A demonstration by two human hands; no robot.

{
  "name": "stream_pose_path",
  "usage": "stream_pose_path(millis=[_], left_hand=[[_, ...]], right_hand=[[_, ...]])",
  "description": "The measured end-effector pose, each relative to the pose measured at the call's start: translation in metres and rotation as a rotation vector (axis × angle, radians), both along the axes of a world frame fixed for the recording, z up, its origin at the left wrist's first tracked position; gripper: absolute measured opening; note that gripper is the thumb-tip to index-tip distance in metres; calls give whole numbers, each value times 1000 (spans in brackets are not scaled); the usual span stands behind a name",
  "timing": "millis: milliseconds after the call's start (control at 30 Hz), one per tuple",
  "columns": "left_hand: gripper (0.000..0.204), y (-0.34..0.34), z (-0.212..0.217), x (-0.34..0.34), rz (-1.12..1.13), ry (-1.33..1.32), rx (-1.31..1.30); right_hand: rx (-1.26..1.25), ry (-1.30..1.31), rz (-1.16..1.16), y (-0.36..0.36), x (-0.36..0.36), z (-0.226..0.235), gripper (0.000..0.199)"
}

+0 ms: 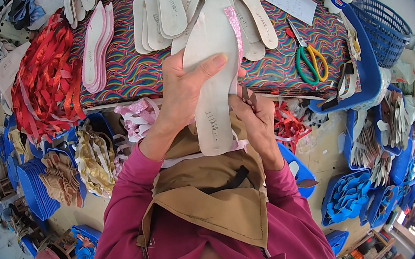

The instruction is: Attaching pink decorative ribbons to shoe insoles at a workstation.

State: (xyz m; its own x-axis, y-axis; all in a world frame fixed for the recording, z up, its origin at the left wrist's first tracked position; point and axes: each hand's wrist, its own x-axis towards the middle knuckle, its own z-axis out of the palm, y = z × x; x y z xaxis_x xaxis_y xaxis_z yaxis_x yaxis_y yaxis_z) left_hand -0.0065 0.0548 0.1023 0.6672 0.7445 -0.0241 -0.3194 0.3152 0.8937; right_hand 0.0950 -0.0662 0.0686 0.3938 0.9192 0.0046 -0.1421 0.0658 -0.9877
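Observation:
A white shoe insole (215,89) stands tilted upright in front of me, its wide end up. My left hand (185,80) grips it from the left, the thumb flat across its face. A pink glitter strip (233,24) runs along the upper right edge of the insole. My right hand (255,112) is closed at the right edge, pinching the strip where it comes down the side. A small dark piece (247,95) shows between its fingers; its kind I cannot make out. The fingers behind the insole are hidden.
Stacked white insoles (173,8) and pink-edged insoles (97,49) lie on the patterned tabletop (129,71). Red ribbons (48,77) heap at left. Scissors (308,56) with green and yellow handles lie at right, near a blue basket (380,28). Pink ribbons (138,117) hang at the near edge.

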Motion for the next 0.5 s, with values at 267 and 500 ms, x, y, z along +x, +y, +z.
stream_pose_path(millis=[267,500], left_hand=[[22,-6,1,16,68,6,75],[25,-16,-25,9,17,-23,-131]], right_hand=[[47,-196,-66,10,11,-8,12],[140,-421,-169,15,14,-2,9]])
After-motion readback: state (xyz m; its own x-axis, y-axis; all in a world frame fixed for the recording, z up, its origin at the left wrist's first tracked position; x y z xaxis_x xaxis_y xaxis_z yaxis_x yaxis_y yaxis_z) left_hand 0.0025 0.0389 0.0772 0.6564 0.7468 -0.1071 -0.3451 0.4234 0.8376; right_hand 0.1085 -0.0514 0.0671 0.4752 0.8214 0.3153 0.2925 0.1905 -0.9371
